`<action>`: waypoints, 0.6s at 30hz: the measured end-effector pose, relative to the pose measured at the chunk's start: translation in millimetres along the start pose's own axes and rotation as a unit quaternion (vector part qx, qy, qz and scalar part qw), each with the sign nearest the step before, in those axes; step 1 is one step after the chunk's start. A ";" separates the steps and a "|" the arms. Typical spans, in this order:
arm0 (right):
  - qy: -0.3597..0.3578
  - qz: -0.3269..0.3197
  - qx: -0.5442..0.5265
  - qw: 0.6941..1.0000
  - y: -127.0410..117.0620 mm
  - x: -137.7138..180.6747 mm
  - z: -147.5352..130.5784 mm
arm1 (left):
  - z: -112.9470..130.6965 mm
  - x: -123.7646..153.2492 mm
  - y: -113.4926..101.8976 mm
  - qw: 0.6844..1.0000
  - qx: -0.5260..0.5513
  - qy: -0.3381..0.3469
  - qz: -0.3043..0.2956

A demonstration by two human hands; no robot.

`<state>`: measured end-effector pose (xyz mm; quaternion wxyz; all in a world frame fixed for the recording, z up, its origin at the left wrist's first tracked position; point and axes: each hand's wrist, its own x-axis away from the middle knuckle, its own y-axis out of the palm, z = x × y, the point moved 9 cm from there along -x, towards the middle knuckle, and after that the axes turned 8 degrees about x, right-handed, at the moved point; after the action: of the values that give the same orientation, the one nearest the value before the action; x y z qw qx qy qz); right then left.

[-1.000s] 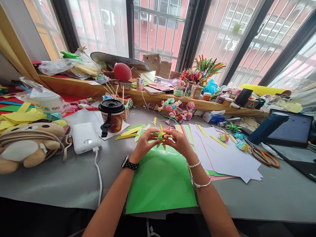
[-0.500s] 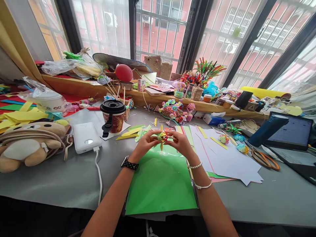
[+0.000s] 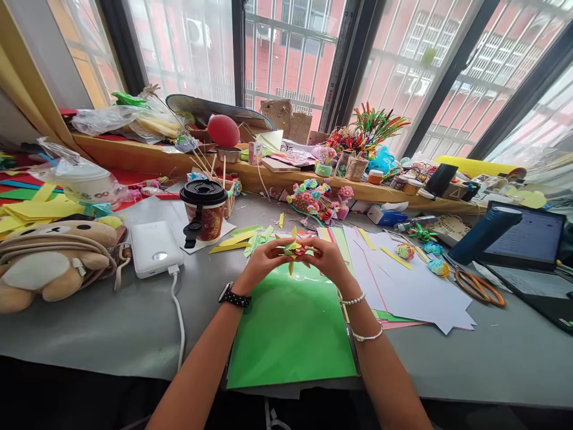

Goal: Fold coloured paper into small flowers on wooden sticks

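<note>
Between my fingertips is a small folded-paper piece (image 3: 293, 245) in yellow, green and red, with pointed strips sticking out above and below. My left hand (image 3: 265, 261), with a dark watch strap at the wrist, pinches its left side. Its right side is pinched by my right hand (image 3: 329, 260), which wears two bracelets. Both hands hover above the far end of a glossy green sheet (image 3: 293, 334). Fingers cover part of the folded piece, so its full shape is hidden. Just beyond lie loose green and yellow paper strips (image 3: 239, 239).
A lidded coffee cup (image 3: 203, 212), a white power bank (image 3: 156, 249) and a plush bear (image 3: 58, 266) stand to the left. White paper sheets (image 3: 416, 292), orange-handled scissors (image 3: 481, 289) and a laptop (image 3: 532, 251) are on the right. Paper flowers (image 3: 316, 200) sit behind my hands.
The folded piece has turned slightly between my fingers, and a strip now shows at its upper left. Both hands stay in nearly the same place.
</note>
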<state>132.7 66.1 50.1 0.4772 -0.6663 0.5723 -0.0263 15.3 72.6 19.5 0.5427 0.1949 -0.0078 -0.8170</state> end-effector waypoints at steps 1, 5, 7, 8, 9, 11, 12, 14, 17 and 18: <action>-0.008 -0.003 0.000 1.000 -0.3 -0.1 -1.3 | 0.4 0.2 -0.7 1.000 -0.003 -0.001 0.002; -0.041 -0.003 0.006 0.999 -3.6 -0.2 -5.9 | 1.1 0.6 -1.4 1.000 -0.015 -0.006 0.002; -0.041 0.003 0.011 0.999 -5.1 -0.1 -4.8 | 1.2 0.5 -1.2 1.000 -0.014 -0.005 0.002; -0.038 0.005 0.014 0.999 -5.5 0.0 -3.7 | 1.1 0.5 -1.3 1.000 -0.012 -0.005 0.003; -0.034 0.007 0.018 0.999 -5.4 0.1 -2.7 | 0.8 0.4 -1.3 1.000 -0.010 -0.005 0.004; -0.028 0.007 0.027 0.999 -4.8 0.4 -1.6 | -0.2 0.2 -1.5 1.000 -0.004 -0.007 0.006; -0.025 0.008 0.031 0.999 -4.7 0.5 -1.4 | -0.9 0.2 -1.7 1.000 -0.001 -0.009 0.007; -0.023 0.010 0.037 0.999 -4.7 0.7 -1.7 | -2.5 0.1 -2.4 1.000 0.001 -0.015 0.010; -0.029 0.014 0.039 0.999 -5.3 1.0 -2.9 | -3.8 0.3 -2.9 1.000 -0.001 -0.025 0.010; -0.032 0.015 0.040 0.999 -5.5 1.2 -3.0 | -3.8 0.4 -2.7 1.000 -0.002 -0.028 0.008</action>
<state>135.3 62.7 54.8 0.5220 -0.6385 0.5651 -0.0212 14.0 74.1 15.3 0.5494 0.1710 -0.0226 -0.8176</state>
